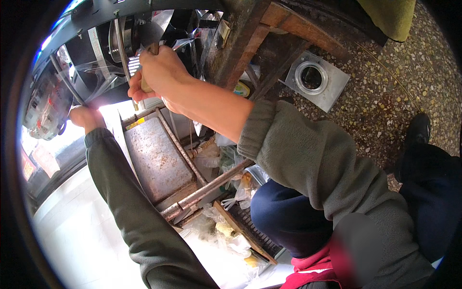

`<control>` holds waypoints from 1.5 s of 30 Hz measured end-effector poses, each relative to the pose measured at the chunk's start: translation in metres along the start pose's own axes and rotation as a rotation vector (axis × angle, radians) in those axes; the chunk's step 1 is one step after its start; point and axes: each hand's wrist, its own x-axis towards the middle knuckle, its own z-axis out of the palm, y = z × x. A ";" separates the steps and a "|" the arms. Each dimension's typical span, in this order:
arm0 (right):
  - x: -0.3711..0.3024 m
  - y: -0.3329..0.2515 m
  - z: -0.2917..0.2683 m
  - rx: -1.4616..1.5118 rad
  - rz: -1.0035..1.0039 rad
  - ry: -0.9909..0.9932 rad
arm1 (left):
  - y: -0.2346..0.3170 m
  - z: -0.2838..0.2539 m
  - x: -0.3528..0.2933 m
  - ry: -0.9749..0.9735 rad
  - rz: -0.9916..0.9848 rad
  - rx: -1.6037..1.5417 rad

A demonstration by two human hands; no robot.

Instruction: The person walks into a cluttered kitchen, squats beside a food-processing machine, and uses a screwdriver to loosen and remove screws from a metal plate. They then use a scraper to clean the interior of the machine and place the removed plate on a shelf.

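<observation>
Right hand clenched on a wooden tool handle up at the dark machine housing. Left hand grip: cannot tell. Clear plastic bags below, contents unclear.

Rusty metal frame; wooden handle

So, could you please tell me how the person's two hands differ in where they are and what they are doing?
The right hand is raised near the middle, its grip closed around a wooden-handled tool. The left hand sits lower and farther left, fist closed; what it holds is washed out by glare. Both wear grey-green sleeves.
</observation>
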 end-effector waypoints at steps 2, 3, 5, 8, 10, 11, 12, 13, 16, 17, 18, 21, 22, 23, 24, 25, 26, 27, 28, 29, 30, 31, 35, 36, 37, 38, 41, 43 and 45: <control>-0.002 0.001 -0.001 -0.023 0.022 -0.004 | 0.006 -0.005 -0.003 -0.007 -0.019 -0.007; -0.003 0.001 -0.002 -0.045 0.051 0.008 | 0.008 -0.007 -0.004 -0.007 -0.021 -0.011; -0.006 0.002 -0.003 -0.034 0.058 0.002 | 0.013 -0.010 -0.005 -0.006 -0.019 -0.019; -0.011 0.002 -0.005 -0.057 0.066 0.015 | 0.014 -0.013 -0.007 -0.005 -0.015 -0.025; -0.015 0.002 -0.006 -0.070 0.075 0.010 | 0.013 -0.014 -0.008 -0.004 -0.009 -0.027; -0.018 0.002 -0.006 -0.071 0.085 0.000 | 0.012 -0.015 -0.009 -0.001 -0.010 -0.030; -0.021 0.002 -0.007 -0.076 0.108 0.001 | 0.013 -0.015 -0.009 -0.003 -0.005 -0.029; -0.024 0.002 -0.007 -0.077 0.091 -0.013 | 0.013 -0.016 -0.010 -0.001 -0.001 -0.029; -0.039 0.001 -0.011 -0.094 0.079 -0.022 | 0.014 -0.017 -0.011 0.001 0.006 -0.030; -0.044 0.000 -0.012 -0.102 0.076 -0.024 | 0.015 -0.017 -0.011 0.003 0.008 -0.033; -0.049 -0.002 -0.013 -0.115 0.082 -0.020 | 0.016 -0.018 -0.011 0.005 0.011 -0.037; -0.061 -0.008 -0.018 -0.174 0.054 -0.015 | 0.016 -0.018 -0.010 0.007 0.019 -0.045; -0.064 -0.009 -0.019 -0.173 0.050 -0.021 | 0.017 -0.018 -0.010 0.006 0.020 -0.051; -0.066 -0.010 -0.021 -0.176 0.038 -0.028 | 0.017 -0.019 -0.010 0.033 0.059 0.023; -0.067 -0.011 -0.022 -0.172 0.015 -0.043 | 0.017 -0.018 -0.010 0.009 0.025 -0.051; -0.068 -0.011 -0.023 -0.172 0.028 -0.034 | 0.017 -0.019 -0.010 0.010 0.028 -0.054; -0.067 -0.011 -0.025 -0.166 0.028 -0.033 | 0.018 -0.019 -0.010 0.013 0.034 -0.053; -0.066 -0.011 -0.027 -0.160 0.029 -0.032 | 0.018 -0.020 -0.011 0.015 0.036 -0.054; -0.065 -0.011 -0.029 -0.165 0.038 -0.035 | 0.019 -0.021 -0.011 0.015 0.038 -0.056; -0.063 -0.011 -0.032 -0.170 0.047 -0.037 | 0.019 -0.021 -0.012 0.015 0.042 -0.054; -0.061 -0.010 -0.035 -0.175 0.068 -0.029 | 0.019 -0.022 -0.012 0.018 0.044 -0.054; -0.058 -0.010 -0.037 -0.180 0.056 -0.054 | 0.019 -0.023 -0.012 0.022 0.050 -0.056; -0.048 -0.009 -0.046 -0.203 0.045 -0.098 | 0.018 -0.025 -0.012 0.033 0.067 -0.055; -0.046 -0.009 -0.047 -0.212 0.033 -0.098 | 0.017 -0.024 -0.012 0.034 0.073 -0.054; -0.045 -0.009 -0.049 -0.222 0.029 -0.091 | 0.016 -0.024 -0.011 0.036 0.078 -0.054; -0.044 -0.010 -0.051 -0.220 0.013 -0.111 | 0.015 -0.024 -0.011 0.059 0.138 0.016; -0.045 -0.016 -0.060 -0.193 0.001 -0.154 | 0.013 -0.023 -0.012 0.073 0.146 0.020; -0.048 -0.022 -0.069 -0.133 0.002 -0.195 | 0.012 -0.024 -0.013 0.056 0.128 -0.051; -0.051 -0.027 -0.075 -0.128 0.019 -0.200 | 0.011 -0.025 -0.013 0.078 0.158 -0.046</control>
